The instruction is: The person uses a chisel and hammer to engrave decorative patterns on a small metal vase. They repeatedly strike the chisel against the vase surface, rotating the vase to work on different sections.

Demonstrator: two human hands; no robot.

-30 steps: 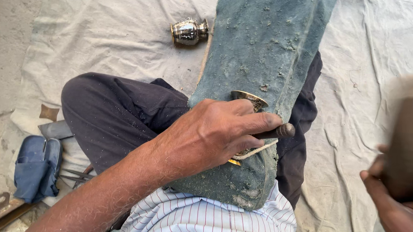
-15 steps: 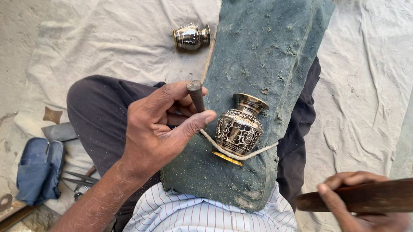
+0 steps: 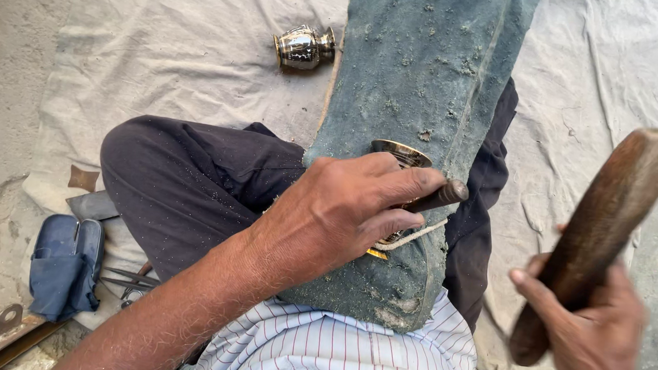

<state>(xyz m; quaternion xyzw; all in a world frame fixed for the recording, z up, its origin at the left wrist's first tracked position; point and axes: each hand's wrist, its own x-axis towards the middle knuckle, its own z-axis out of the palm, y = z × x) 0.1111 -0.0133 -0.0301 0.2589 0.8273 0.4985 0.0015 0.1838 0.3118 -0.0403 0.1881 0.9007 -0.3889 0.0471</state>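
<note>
My left hand (image 3: 343, 209) lies over a small engraved brass pot (image 3: 400, 153) on a dusty green-grey cloth pad (image 3: 424, 75) across my lap. The hand grips a short dark metal punch (image 3: 439, 195) whose end sticks out to the right. Only the pot's rim shows above my fingers. A cord (image 3: 411, 237) loops under the pot. My right hand (image 3: 595, 339) is at the lower right, raised, shut around a thick brown wooden mallet (image 3: 599, 230) that points up and to the right.
A second brass pot (image 3: 304, 47) lies on its side on the pale ground sheet (image 3: 160, 46) at the top. A folded blue cloth (image 3: 64, 266) and thin metal tools (image 3: 126, 279) sit at the lower left. My dark trouser leg (image 3: 188, 182) crosses the middle.
My left hand has moved back over the pot, covering most of it. My right hand has swung the wooden mallet from low and level to raised and upright.
</note>
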